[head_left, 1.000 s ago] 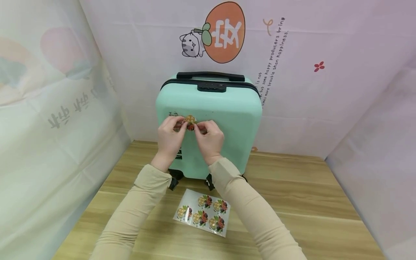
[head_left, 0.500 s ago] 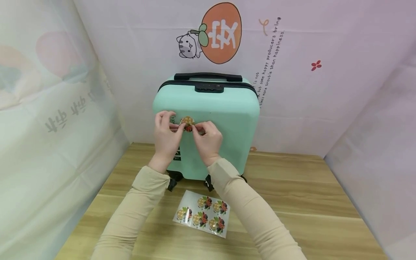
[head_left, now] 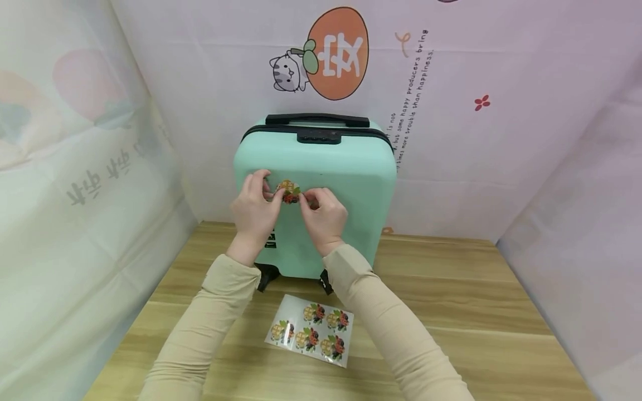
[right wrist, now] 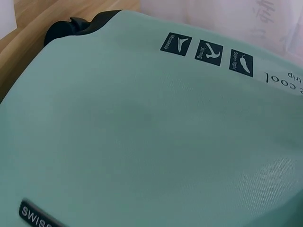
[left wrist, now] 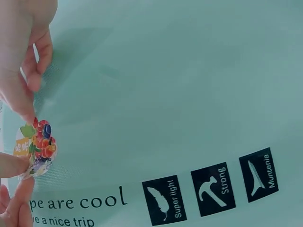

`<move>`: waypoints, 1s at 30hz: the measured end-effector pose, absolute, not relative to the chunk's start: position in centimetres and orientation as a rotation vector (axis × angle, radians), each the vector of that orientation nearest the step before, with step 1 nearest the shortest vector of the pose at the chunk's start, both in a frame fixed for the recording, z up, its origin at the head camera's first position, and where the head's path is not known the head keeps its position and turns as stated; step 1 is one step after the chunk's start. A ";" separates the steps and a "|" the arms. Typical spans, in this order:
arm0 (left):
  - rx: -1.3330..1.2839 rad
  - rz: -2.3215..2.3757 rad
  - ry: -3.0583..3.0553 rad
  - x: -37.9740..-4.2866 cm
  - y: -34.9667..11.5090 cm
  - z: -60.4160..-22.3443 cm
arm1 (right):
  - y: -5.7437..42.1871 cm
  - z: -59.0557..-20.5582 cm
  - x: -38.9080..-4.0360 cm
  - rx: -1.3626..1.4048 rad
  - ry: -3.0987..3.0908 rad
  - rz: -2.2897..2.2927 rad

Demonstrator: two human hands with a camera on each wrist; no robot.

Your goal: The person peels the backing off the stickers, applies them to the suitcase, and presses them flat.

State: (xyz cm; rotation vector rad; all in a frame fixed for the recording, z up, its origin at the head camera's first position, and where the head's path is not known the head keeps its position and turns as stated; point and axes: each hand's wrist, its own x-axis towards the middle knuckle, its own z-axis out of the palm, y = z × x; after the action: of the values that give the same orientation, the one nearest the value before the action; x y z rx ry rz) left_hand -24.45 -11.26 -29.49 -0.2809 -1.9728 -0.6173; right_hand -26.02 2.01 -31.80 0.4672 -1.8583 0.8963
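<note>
A round sticker with a fruit picture lies against the upper left front of the mint-green suitcase. From its left side my left hand pinches it, thumb on its face and forefinger at its edge in the left wrist view. My right hand pinches the opposite edge between thumb and curled forefinger. The sticker sits beside the printed words on the suitcase shell. Neither hand shows in the right wrist view, only the suitcase front with its printed dark squares.
A sticker sheet with several fruit stickers lies on the wooden table between the forearms. Behind the suitcase stands a printed cloth backdrop, with cloth walls on both sides. Black wheels support the suitcase.
The left fingers have spread and shifted slightly left along the sticker, and more of its face shows now. The right hand stays at the right edge. The head view has drifted slightly.
</note>
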 end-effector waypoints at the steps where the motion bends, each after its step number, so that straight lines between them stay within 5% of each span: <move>1: -0.272 -0.603 -1.980 -24.4 -11.3 -29.4 | 2.1 -31.8 -26.0 0.470 -1.860 0.901; 17: -0.169 -0.408 -2.189 -23.3 -11.1 -28.2 | 3.2 -31.9 -25.1 0.516 -1.877 0.917; 30: -0.258 -0.709 -1.945 -24.4 -14.9 -28.1 | 3.3 -32.4 -24.8 0.608 -1.886 0.916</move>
State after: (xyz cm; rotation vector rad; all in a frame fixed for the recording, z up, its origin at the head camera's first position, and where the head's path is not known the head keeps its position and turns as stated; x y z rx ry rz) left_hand -24.37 -14.86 -28.08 -0.2576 -1.9449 -0.7087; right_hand -24.83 3.33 -32.44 0.6078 -1.8860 0.9159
